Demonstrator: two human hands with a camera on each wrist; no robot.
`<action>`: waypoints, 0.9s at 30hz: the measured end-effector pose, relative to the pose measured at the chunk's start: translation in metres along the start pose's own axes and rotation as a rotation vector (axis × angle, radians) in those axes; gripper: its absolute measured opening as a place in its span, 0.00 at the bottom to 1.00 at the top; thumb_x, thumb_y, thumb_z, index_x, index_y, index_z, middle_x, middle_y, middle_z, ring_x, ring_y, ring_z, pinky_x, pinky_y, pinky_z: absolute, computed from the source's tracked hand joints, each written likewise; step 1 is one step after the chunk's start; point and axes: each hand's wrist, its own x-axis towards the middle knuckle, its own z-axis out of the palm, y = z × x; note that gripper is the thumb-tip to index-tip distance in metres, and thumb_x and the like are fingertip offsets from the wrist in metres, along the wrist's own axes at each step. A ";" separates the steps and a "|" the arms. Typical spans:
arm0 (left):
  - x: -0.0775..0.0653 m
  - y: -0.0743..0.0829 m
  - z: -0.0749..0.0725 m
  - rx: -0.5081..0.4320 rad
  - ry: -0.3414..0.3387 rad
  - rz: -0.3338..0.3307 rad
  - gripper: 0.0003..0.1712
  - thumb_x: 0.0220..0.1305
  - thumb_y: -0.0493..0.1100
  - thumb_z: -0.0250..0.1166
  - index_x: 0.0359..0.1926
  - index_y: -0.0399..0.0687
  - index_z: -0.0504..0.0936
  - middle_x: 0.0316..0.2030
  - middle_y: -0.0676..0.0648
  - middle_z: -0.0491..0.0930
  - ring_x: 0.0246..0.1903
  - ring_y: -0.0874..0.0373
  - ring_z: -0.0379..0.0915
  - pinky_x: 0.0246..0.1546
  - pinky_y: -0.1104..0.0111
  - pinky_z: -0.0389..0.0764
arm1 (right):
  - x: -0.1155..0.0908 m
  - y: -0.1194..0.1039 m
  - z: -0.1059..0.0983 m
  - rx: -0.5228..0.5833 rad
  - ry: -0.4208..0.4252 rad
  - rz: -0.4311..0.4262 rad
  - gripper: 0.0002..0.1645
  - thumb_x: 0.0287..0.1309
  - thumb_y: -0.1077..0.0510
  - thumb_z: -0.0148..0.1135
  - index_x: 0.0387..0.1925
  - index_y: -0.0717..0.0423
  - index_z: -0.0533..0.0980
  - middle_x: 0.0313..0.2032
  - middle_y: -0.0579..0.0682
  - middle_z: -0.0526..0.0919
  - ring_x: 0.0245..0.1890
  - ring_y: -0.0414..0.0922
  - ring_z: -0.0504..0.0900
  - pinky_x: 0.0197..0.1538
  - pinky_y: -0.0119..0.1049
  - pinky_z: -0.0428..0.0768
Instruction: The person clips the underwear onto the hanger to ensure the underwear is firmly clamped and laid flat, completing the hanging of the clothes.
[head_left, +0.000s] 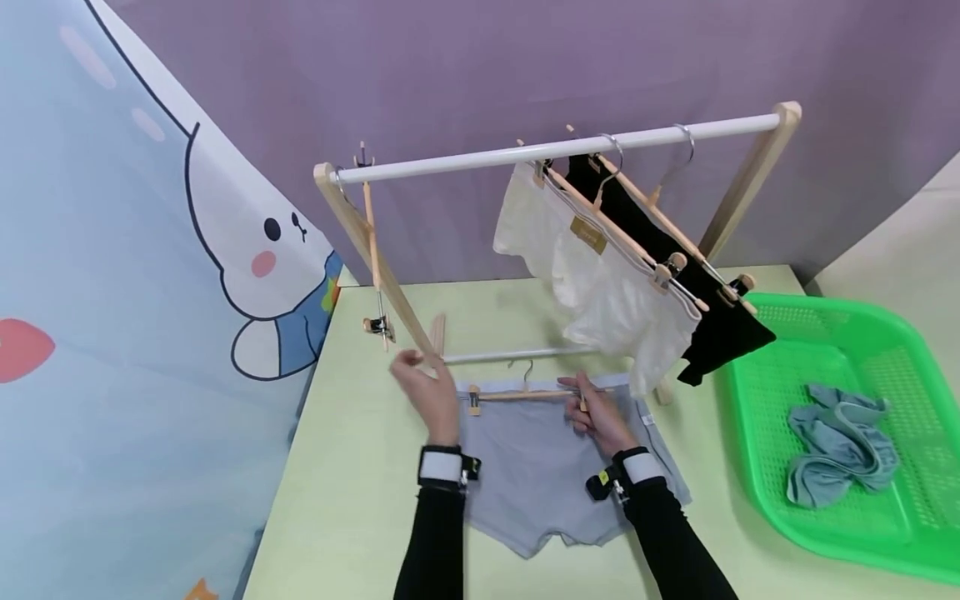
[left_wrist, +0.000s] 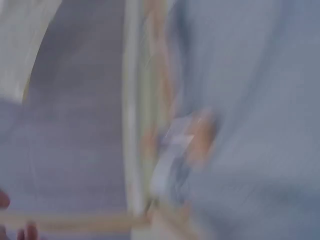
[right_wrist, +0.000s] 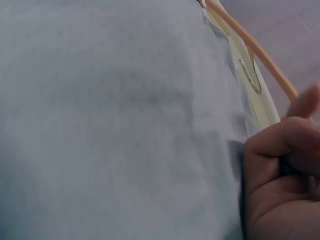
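Note:
Light grey-blue shorts lie spread on the table, waistband toward the rack. Across the waistband lies a wooden clip hanger, its metal hook pointing away from me; its left clip sits on the waistband. My right hand grips the hanger near its right clip, fingers curled, also seen in the right wrist view with the hanger bar. My left hand is raised beside the left clip, near the rack's upright, with bent fingers and nothing visible in them. The left wrist view is blurred.
A garment rack stands over the table. White shorts and a black garment hang on its right side, a bare clip hanger at its left end. A green basket at right holds a crumpled blue-grey garment.

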 end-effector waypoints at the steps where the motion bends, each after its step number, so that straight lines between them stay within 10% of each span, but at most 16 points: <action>1: -0.009 -0.002 0.006 0.024 -0.065 0.025 0.16 0.70 0.37 0.59 0.54 0.36 0.67 0.48 0.38 0.70 0.45 0.45 0.71 0.46 0.58 0.75 | -0.002 -0.002 0.001 -0.055 0.020 -0.015 0.46 0.70 0.30 0.40 0.71 0.62 0.62 0.29 0.48 0.78 0.11 0.34 0.55 0.21 0.27 0.63; 6: -0.034 -0.011 0.027 0.371 -0.588 0.199 0.17 0.71 0.45 0.61 0.53 0.38 0.75 0.48 0.38 0.79 0.49 0.45 0.76 0.50 0.54 0.77 | -0.015 -0.011 -0.001 -0.259 0.068 -0.109 0.42 0.73 0.33 0.41 0.63 0.65 0.72 0.46 0.66 0.83 0.16 0.39 0.62 0.27 0.33 0.73; 9: -0.037 -0.013 0.033 0.476 -0.780 0.281 0.20 0.72 0.51 0.60 0.54 0.42 0.78 0.52 0.40 0.79 0.54 0.44 0.75 0.59 0.53 0.72 | -0.020 -0.016 -0.007 -0.346 0.027 -0.190 0.39 0.76 0.36 0.38 0.61 0.68 0.71 0.50 0.71 0.80 0.17 0.46 0.64 0.30 0.37 0.78; 18: -0.030 0.000 0.070 0.437 -0.828 0.432 0.15 0.72 0.48 0.61 0.54 0.48 0.79 0.55 0.46 0.77 0.59 0.50 0.71 0.65 0.58 0.67 | 0.007 -0.038 -0.025 -0.291 -0.002 -0.142 0.38 0.77 0.38 0.37 0.70 0.65 0.63 0.44 0.57 0.86 0.10 0.41 0.55 0.25 0.34 0.76; 27: -0.031 0.020 0.126 0.325 -1.119 0.391 0.19 0.74 0.50 0.57 0.57 0.45 0.80 0.53 0.47 0.81 0.55 0.56 0.76 0.58 0.66 0.75 | 0.004 -0.075 -0.012 -0.439 0.095 -0.055 0.29 0.77 0.49 0.44 0.60 0.73 0.66 0.30 0.53 0.83 0.09 0.35 0.60 0.22 0.36 0.78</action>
